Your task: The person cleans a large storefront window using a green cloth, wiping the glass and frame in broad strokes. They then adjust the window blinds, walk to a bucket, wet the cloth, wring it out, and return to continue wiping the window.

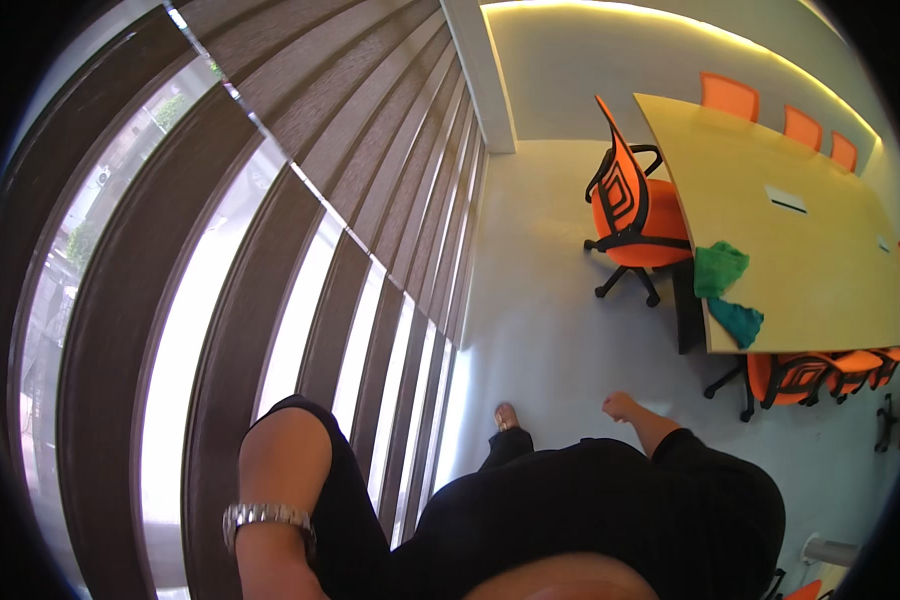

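Note:
Bent upwards at the left, my left arm wears a metal-link wristwatch [268,517]. Beyond the watch, only part of my left hand [279,574] shows, cut off by the bottom edge, with its fingers hidden. That arm is close to a window blind [217,247] of dark brown bands, with bright gaps between them. My right hand [619,406] hangs low over the grey floor [562,360], its fingers curled and nothing visible in it. Nearest to it are an orange mesh office chair [637,202] and the corner of a pale wooden conference table [810,277].
A green cloth [721,268] and a teal cloth [738,322] lie at the table's near corner. Several orange chairs [802,375] line its side; other chair backs [730,96] show behind it. My sandalled foot [505,417] is on the floor near the blind.

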Motion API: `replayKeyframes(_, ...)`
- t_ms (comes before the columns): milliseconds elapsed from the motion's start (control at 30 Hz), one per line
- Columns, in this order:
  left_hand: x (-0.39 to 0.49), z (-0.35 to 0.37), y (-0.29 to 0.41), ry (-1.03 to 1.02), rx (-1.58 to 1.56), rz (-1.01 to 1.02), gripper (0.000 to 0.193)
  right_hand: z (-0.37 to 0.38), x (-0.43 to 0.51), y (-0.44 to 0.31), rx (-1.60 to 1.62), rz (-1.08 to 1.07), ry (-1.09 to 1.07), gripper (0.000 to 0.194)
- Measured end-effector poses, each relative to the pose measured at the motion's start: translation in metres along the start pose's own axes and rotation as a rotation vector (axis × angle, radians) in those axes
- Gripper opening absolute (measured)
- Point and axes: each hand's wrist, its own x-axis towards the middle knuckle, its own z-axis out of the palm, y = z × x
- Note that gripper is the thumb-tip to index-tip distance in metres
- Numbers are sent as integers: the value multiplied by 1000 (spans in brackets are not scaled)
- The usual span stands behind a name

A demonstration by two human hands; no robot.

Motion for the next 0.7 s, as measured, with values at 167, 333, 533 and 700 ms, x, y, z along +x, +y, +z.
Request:
replayKeyframes(167, -124, -19, -113, 266, -251, -364, 18, -23, 55, -30, 104, -29, 18, 28)
replayKeyframes(333, -197, 7, -231, 697, -986, -838, 41, -81, 99, -45, 377, 3, 11, 28)
replayKeyframes(533, -250, 50, -366, 520, -1377, -757, 39, -162, 139, -120, 825, 187, 169, 29)
replayKeyframes(700, -303, 72, -471, 335, -1337, -544, 37, -281, 166, -237, 970, -142, 62, 35)
